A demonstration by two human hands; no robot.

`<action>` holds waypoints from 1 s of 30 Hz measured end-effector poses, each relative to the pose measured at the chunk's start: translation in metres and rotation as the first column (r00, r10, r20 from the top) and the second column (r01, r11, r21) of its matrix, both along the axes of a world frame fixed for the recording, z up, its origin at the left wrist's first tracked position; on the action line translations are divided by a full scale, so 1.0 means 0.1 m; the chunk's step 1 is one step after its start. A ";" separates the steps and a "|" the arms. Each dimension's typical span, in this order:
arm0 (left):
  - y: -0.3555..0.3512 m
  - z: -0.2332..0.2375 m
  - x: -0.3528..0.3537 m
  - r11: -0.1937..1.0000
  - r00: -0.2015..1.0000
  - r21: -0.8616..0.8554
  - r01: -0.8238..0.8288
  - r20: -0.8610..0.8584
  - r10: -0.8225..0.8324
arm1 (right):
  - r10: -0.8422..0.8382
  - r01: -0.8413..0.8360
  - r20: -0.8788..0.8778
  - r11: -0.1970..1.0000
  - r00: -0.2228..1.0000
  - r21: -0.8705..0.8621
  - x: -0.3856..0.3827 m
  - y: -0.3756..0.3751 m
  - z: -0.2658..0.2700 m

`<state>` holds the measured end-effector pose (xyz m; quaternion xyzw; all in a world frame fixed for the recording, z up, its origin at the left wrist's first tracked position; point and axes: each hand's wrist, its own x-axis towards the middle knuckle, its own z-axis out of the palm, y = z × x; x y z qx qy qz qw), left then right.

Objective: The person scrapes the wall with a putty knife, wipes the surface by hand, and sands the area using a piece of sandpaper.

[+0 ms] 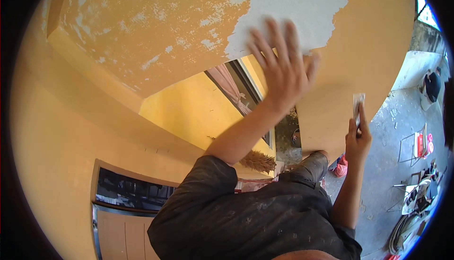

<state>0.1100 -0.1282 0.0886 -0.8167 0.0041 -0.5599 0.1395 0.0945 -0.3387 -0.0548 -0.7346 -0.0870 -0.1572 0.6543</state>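
Note:
My left hand (286, 73) is raised with its fingers spread and slightly blurred. It overlaps the lower part of a pale bare patch (302, 9) on the orange painted surface (378, 23); whether it touches the surface I cannot tell. Smaller pale flecks spread over the paint to the left. On the right, my right hand (359, 139) is closed around a scraper (359, 100), its flat, whitish-smeared blade pointing up in the view. The scraper lies in front of the orange surface's lower right part, apart from the patch.
A window with a pink curtain (227, 82) shows beyond an opening. Below my left arm is a brown feathery duster (257, 161). Far below on the right, a grey floor (378, 184) holds a folding chair (414, 145), tools and a coiled hose. A person (431, 87) is at the far right.

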 end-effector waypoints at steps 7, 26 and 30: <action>0.22 -1.22 -0.23 0.877 0.838 -0.329 0.349 -0.310 -0.450 | 0.015 -0.055 -0.177 0.973 0.984 -0.224 -0.33 -0.10 -0.42; 0.32 0.12 -0.25 0.975 0.986 -0.150 0.163 -0.001 -0.165 | 0.311 -0.332 -0.429 0.943 0.848 0.026 -0.52 0.32 -0.67; 0.10 0.19 -0.11 0.975 0.987 -0.163 0.150 -0.028 -0.157 | 0.303 -0.313 -0.448 0.948 0.841 0.053 -0.54 0.28 -0.64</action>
